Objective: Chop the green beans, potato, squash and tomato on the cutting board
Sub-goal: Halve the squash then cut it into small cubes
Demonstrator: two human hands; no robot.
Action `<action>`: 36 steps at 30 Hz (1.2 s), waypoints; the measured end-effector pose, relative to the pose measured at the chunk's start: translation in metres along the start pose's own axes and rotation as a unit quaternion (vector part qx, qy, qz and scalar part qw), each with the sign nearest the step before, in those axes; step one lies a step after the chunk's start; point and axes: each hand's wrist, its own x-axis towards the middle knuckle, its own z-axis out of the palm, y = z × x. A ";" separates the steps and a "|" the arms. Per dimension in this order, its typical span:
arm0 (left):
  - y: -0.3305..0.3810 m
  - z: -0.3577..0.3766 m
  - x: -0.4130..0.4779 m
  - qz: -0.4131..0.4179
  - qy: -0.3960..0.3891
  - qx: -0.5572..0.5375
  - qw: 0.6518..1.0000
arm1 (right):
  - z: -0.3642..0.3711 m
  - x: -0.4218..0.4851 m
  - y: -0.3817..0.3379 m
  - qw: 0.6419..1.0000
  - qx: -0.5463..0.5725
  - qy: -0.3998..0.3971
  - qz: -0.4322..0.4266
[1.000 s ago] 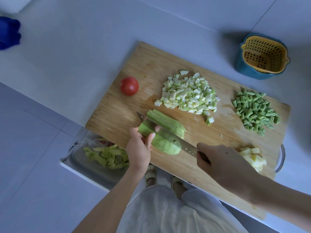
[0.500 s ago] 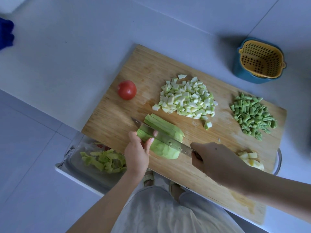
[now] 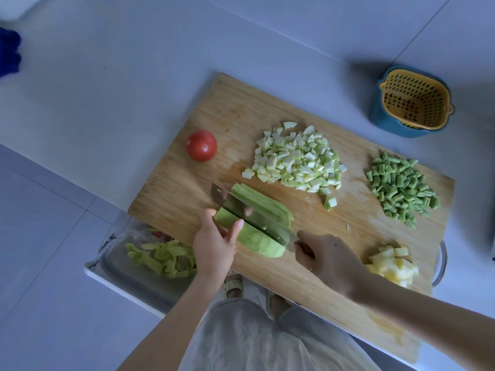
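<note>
Holding the squash (image 3: pixel 258 243) on the cutting board (image 3: pixel 182 191) with curled left hand (image 3: pixel 214 247); gripping the knife (image 3: pixel 257 220) in right hand (image 3: pixel 330 259), blade just beyond left fingertips (image 3: pixel 239 224) (slices (image 3: pixel 263 204) lying past it)

tomato (image 3: pixel 201 145): left end of the cutting board (image 3: pixel 241 108)
diced squash (image 3: pixel 297 159): board's middle
green beans (image 3: pixel 401 188): right end
potato (image 3: pixel 393 265): near-right edge

This is looking like a home kitchen: a wooden cutting board (image 3: pixel 241 108) is lying on a white bench (image 3: pixel 120 89), carrying diced squash (image 3: pixel 297 159), cut green beans (image 3: pixel 399 186), potato cubes (image 3: pixel 393 265) and 1 tomato (image 3: pixel 201 145), while a yellow colander (image 3: pixel 413 103) is sitting in a blue bowl (image 3: pixel 385 124) and peelings (image 3: pixel 160 259) are lying in a tray (image 3: pixel 115 274).
</note>
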 end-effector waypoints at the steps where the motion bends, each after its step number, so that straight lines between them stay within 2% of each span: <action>1: 0.002 0.000 -0.002 -0.029 -0.004 -0.030 0.999 | -0.004 0.004 0.001 1.000 0.014 -0.011 -0.008; 3: 0.004 0.002 -0.008 -0.087 -0.007 -0.113 0.990 | -0.009 0.007 0.002 0.999 0.033 -0.025 -0.016; 6: 0.004 0.005 -0.014 -0.148 0.012 -0.248 0.957 | -0.016 0.005 -0.002 0.999 0.028 -0.027 -0.021; 8: 0.003 0.006 -0.016 -0.153 0.027 -0.267 0.951 | -0.019 0.000 -0.009 0.999 0.014 -0.022 -0.018; 13: 0.008 0.015 -0.016 -0.149 0.051 -0.252 0.955 | -0.028 -0.026 -0.030 0.999 -0.032 0.006 0.027; 20: 0.016 0.015 -0.012 -0.175 0.038 -0.237 0.955 | -0.029 -0.043 -0.042 0.996 -0.066 0.012 0.064; 24: 0.026 0.019 -0.008 -0.172 0.017 -0.146 0.974 | -0.024 -0.042 -0.040 0.996 -0.058 0.007 0.068; 33: 0.045 0.026 -0.007 -0.217 -0.025 -0.043 0.975 | -0.027 -0.042 -0.036 0.997 -0.055 0.026 0.054; 36: 0.052 0.027 -0.006 -0.225 -0.029 -0.073 0.971 | -0.030 -0.042 -0.032 0.997 -0.046 0.032 0.052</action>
